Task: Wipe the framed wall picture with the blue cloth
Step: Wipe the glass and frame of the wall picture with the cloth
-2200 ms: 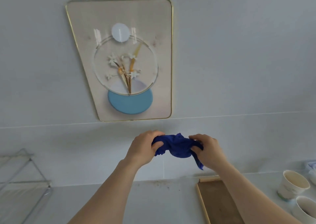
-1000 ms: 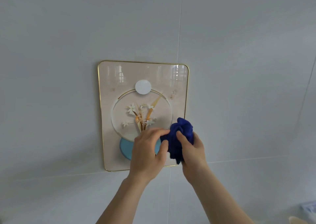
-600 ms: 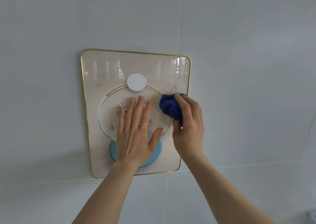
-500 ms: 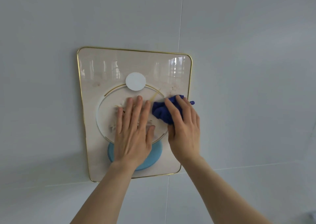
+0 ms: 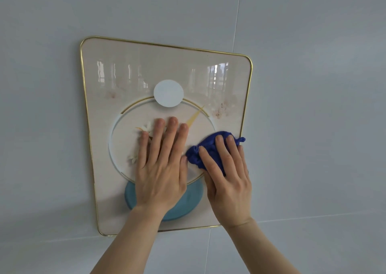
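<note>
The framed wall picture [image 5: 133, 69] hangs on the wall, cream-coloured with a thin gold rim, a white disc, a large ring with flowers and a blue disc at the bottom. My left hand [image 5: 161, 169] lies flat on its middle, fingers spread upward, covering most of the flowers. My right hand [image 5: 226, 179] presses the bunched blue cloth [image 5: 205, 151] against the glass near the picture's right edge. The cloth shows above and left of my fingers; the rest is hidden under my palm.
Pale grey wall tiles [image 5: 313, 85] surround the picture, with a vertical seam above its right side and a horizontal seam near its lower edge. Window reflections show in the upper glass.
My right hand with the cloth has slid down and slightly right along the picture's right side. My left hand stays flat on the middle. The view has moved closer.
</note>
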The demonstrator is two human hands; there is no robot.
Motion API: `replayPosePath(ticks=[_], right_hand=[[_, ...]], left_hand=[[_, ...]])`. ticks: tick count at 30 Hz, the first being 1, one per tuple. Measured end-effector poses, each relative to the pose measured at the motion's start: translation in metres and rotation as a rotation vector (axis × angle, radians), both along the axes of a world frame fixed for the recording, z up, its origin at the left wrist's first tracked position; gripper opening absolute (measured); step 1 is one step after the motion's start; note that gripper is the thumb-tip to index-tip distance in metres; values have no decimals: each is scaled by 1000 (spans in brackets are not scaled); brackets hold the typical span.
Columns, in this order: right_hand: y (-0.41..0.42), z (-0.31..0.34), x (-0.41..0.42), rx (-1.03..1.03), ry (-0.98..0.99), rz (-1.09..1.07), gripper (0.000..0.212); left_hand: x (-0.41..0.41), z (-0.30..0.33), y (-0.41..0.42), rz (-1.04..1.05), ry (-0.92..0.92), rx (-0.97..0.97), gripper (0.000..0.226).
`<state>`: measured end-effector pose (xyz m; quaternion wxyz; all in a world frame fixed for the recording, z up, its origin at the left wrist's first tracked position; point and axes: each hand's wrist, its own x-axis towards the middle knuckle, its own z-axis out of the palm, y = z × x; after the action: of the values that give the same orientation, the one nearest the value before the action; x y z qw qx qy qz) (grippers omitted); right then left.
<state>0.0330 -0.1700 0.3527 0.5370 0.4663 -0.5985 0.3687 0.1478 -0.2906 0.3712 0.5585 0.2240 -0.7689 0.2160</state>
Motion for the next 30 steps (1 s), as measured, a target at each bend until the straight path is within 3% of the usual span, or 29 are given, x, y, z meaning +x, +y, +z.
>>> replayPosePath(ticks=[13,18,22,26,30], right_hand=[[37,-60,-10,200,31,-95,56],[50,-64,-5,267,53,-147,73],[66,-76,-3,318,49,-155,64],[81,-77,3,289,-241,-71,52],[80,-24,17,-71,-630,191,38]], left_hand=[[-2,-1,0,-19,33,3,62],[0,-1,0,-6,25,6,62],[1,-1,0,1,6,17,62],[1,-2,0,-4,18,9,62],[-1,-1,0,-18,22,8,62]])
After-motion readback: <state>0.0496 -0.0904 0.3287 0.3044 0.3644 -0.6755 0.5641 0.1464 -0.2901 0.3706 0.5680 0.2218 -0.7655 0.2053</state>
